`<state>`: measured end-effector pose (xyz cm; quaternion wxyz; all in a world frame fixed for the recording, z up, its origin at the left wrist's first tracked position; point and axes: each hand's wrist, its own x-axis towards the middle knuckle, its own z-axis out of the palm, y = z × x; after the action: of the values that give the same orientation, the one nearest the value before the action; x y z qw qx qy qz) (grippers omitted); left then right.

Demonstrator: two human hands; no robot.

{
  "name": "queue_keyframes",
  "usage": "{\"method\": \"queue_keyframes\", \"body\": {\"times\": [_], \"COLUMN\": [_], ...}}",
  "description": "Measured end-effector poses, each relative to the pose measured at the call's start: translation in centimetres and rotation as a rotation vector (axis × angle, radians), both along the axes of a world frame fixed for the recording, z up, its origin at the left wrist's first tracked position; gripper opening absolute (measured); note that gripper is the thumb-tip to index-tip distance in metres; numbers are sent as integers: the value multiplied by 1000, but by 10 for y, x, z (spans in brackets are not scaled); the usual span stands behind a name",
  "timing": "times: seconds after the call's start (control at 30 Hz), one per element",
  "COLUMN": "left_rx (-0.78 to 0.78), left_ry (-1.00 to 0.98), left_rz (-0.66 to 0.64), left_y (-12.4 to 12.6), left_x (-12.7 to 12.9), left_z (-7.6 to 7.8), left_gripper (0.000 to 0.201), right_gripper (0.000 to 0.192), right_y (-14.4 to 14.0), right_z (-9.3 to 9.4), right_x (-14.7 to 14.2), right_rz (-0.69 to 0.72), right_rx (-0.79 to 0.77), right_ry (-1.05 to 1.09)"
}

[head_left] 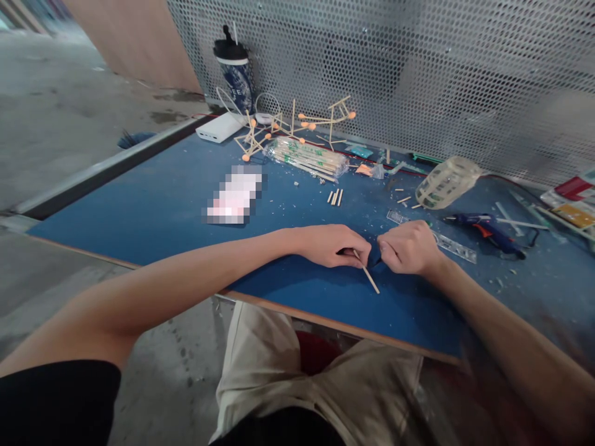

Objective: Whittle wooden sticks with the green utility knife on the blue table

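My left hand point(335, 244) pinches a thin wooden stick point(370, 280), whose free end slants toward the table's front edge. Close beside it, my right hand point(409, 248) is closed like a fist. A small dark tip shows between the two hands, but what the right fingers hold is hidden. Beyond the hands lie several short cut stick pieces point(335, 197). A clear ruler point(453, 246) lies partly behind my right hand, and a blue glue gun point(486, 232) with an orange trigger rests to its right.
Along the back are a stick framework with orange joints point(251, 141), a plastic-wrapped bundle of sticks point(307, 156), a white power bank point(222, 128), a lidded cup point(236, 80) and a clear plastic container point(447, 184). A perforated metal panel point(372, 56) bounds the blue table point(153, 204).
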<state>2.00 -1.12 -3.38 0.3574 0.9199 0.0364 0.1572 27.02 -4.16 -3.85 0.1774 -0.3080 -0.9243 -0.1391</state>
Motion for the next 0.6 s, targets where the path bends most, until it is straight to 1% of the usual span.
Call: {"method": "queue_keyframes", "body": {"times": [0.27,0.43,0.6], "left_rx": [27,55,62], "left_ry": [58,57,51], "left_rz": [4,-13,-28], "left_y": [1,3,4], "left_x": [0,0,0], "left_z": [-2,-4,-3], "left_gripper": [10,12,14], "right_gripper": [33,34,35], "right_y": [2,-1,-4], "right_z": [1,-1,-1], "right_x": [-1,-9,-13], "right_rz": [29,52,15], "right_rx": [57,72,65], "right_ry": [-40,-50,-42]}}
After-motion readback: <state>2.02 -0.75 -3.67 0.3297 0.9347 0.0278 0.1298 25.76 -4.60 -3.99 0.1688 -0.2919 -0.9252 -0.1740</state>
